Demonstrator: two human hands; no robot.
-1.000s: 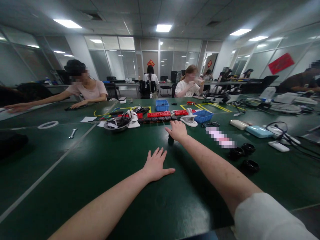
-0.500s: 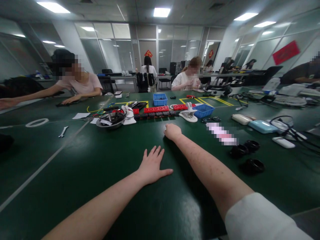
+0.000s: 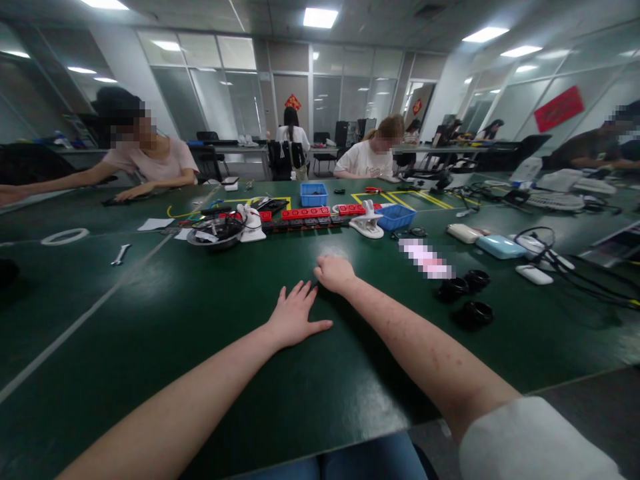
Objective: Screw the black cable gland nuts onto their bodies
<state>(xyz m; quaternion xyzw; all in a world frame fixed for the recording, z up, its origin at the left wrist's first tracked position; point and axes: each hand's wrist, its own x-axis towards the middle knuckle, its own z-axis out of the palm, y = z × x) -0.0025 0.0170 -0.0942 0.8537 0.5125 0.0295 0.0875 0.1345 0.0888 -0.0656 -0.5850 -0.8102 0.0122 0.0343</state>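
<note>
My left hand lies flat on the green table, fingers spread, holding nothing. Just beyond it my right hand is curled into a closed fist on the table; a small dark thing seen under it a moment ago is now hidden inside the fingers. The right fist almost touches the left fingertips.
A row of red and black blocks, two blue bins, a white clamp and a bowl of cables lie ahead. Black rings and small devices lie right. A wrench and tape ring lie left. Several people sit opposite.
My right hand closed over the small dark thing and drew back toward me, ending beside my left fingertips. My left hand stayed flat.
</note>
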